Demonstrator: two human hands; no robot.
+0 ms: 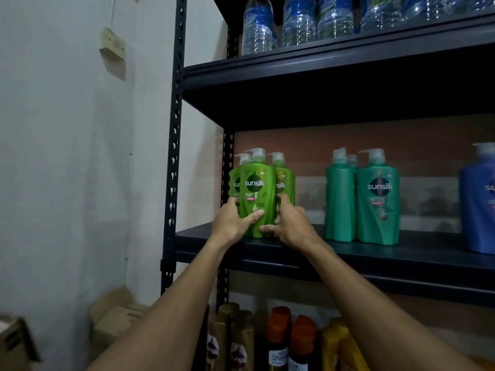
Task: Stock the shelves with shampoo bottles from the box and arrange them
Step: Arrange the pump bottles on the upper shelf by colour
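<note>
A light green Sunsilk pump bottle [256,188] stands at the left end of the dark middle shelf [401,253], in front of two more light green bottles [284,178]. My left hand [232,220] grips its lower left side, thumb across the front. My right hand [290,223] grips its lower right side, thumb under the label. To the right stand three teal Sunsilk bottles [376,199], and a blue bottle [478,199] sits at the frame's right edge.
Water bottles [300,21] line the top shelf. Gold, orange-capped and yellow bottles [278,341] fill the shelf below. Cardboard boxes [115,317] sit on the floor at the left by the white wall. The rack's upright post [175,129] is left of my hands.
</note>
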